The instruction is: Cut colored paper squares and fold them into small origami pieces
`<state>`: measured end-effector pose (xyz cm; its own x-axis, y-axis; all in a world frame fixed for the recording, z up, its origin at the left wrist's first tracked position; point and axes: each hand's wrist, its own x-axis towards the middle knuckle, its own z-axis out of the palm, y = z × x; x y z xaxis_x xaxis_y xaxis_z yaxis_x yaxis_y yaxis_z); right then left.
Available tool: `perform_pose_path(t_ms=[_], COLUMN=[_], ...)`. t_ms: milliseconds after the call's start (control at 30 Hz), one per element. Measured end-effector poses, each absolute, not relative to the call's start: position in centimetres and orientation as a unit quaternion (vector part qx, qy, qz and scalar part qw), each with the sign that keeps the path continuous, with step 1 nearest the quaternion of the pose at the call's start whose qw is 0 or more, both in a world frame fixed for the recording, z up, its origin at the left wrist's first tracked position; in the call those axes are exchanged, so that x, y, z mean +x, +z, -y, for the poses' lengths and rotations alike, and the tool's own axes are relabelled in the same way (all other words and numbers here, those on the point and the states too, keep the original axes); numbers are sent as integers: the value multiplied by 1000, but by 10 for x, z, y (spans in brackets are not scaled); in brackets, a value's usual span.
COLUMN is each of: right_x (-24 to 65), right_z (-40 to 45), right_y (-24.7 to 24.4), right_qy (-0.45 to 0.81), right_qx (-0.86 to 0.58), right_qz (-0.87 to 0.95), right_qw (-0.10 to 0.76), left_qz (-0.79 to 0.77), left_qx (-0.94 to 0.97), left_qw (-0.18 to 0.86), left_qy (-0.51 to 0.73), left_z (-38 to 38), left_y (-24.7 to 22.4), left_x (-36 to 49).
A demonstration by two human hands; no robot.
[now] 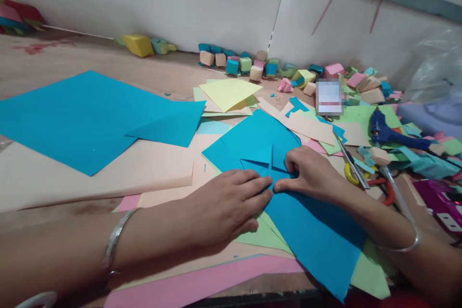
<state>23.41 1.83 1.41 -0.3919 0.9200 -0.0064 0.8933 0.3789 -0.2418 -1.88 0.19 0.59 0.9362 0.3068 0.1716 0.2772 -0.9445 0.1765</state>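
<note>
OK, L hand [231, 207] laid flat on folded blue ppr [317, 233] | R hand [312, 173] touching same ppr, can't tell if pinching | ppr at tabletop [173, 73] front edge | sm ppr boxes [232, 67] along back edge

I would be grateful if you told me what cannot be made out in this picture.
All in the head view:
- Part of the folded blue sheet: covered by the left hand and right hand.
- Whitish item at the back: obscured by pixelation.
- Purple device: cut off by the right edge.
</note>
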Motion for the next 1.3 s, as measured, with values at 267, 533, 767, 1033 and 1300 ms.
perform_pose_path(t_ms=[267,533,767,1033,1300], right_x=[255,254,257,255,240], right_z=[-32,-30,-25,-19,-3], right_y=[25,29,21,24,26], right_qy=[177,181,181,72,-45], right_qx=[-579,-537,-478,-423,-301], right_qz=[795,824,857,900,951], right_qw=[-24,8,67,82,54], left_qz=[-146,-181,-170,-151,-204], left_qx=[983,973,973,971,959], left_qw=[67,106,116,119,128], left_qy=[91,99,102,141,150], left_z=[-2,-8,-10,-4,-1], left_y=[6,3,7,9,16], left_x=[-20,-13,-13,-20,-19])
